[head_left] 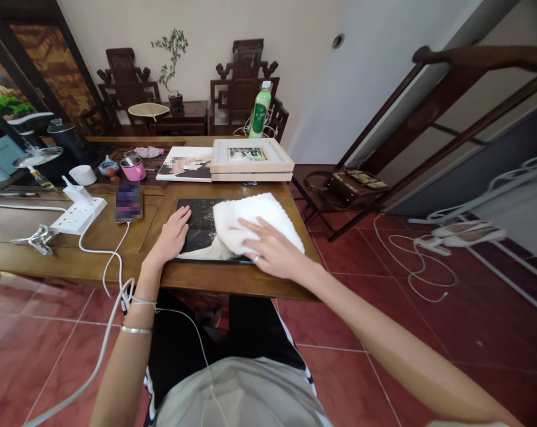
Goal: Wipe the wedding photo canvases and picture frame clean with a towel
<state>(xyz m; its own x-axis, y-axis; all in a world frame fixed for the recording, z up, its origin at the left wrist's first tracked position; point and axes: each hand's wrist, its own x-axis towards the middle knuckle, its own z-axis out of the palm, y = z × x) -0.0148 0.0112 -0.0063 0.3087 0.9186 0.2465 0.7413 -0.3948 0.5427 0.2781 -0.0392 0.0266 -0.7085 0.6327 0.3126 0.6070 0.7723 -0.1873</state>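
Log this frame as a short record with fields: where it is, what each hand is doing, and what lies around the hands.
setting: wooden table, red tiled floor, carved chairs at the back wall
left hand: open, flat on the left edge of the dark picture panel
right hand: open, fingers spread on the white cloth
cloth: lies on the panel's right part
behind panel: stacked frames, unframed print, green bottle
left of panel: phone, power strip, pink cup
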